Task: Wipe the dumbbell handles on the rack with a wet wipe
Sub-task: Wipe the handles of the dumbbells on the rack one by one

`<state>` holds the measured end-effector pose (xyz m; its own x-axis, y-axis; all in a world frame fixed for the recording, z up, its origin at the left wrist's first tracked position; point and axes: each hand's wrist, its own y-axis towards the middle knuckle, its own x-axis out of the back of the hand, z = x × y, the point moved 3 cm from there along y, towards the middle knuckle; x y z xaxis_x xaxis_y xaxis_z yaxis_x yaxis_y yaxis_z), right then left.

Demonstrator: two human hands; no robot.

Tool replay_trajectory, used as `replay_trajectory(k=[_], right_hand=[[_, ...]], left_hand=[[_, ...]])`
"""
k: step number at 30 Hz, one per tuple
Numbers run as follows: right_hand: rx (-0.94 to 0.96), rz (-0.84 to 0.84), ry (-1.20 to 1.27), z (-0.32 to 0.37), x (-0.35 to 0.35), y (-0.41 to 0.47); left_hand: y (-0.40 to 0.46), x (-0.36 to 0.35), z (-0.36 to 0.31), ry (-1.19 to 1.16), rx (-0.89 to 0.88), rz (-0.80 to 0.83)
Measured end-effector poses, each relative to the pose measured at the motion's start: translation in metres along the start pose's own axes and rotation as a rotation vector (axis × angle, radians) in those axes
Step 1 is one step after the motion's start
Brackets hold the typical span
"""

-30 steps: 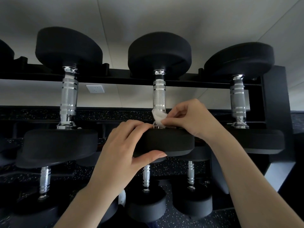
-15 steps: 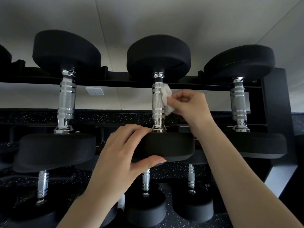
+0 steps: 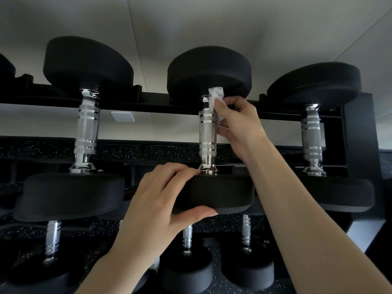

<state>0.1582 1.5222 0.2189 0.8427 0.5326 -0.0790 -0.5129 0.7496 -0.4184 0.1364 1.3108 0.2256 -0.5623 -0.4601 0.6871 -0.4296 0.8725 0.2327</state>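
Three black dumbbells with chrome handles lie on the top tier of a black rack (image 3: 358, 132). The middle dumbbell's handle (image 3: 207, 134) is knurled and shiny. My right hand (image 3: 239, 124) pinches a crumpled white wet wipe (image 3: 215, 98) against the far end of that handle, just under the far head. My left hand (image 3: 161, 200) grips the near black head (image 3: 220, 194) of the same dumbbell, fingers on top and thumb underneath.
The left dumbbell handle (image 3: 87, 128) and the right dumbbell handle (image 3: 310, 134) flank the middle one. Smaller dumbbells (image 3: 186, 270) sit on a lower tier above speckled black flooring. A white wall socket (image 3: 122, 116) shows behind the rack.
My right hand has slid the wipe from the near end of the middle handle up along it to the far end. My left hand has kept its grip on the near head.
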Motion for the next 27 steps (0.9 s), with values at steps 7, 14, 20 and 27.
replay_trajectory(k=[7,14,20,27], right_hand=[[-0.085,0.200,0.236,-0.008,0.008,0.003],[-0.120,0.344,0.210,-0.014,0.019,0.000],[-0.150,0.445,0.153,-0.023,0.028,-0.011],[-0.238,0.537,-0.098,-0.031,0.040,-0.032]], left_hand=[[0.000,-0.001,0.001,0.001,-0.002,0.002],[0.000,-0.001,0.003,0.004,-0.007,-0.002],[-0.001,-0.003,0.000,0.004,-0.014,0.007],[-0.001,-0.001,0.000,-0.010,0.003,0.005]])
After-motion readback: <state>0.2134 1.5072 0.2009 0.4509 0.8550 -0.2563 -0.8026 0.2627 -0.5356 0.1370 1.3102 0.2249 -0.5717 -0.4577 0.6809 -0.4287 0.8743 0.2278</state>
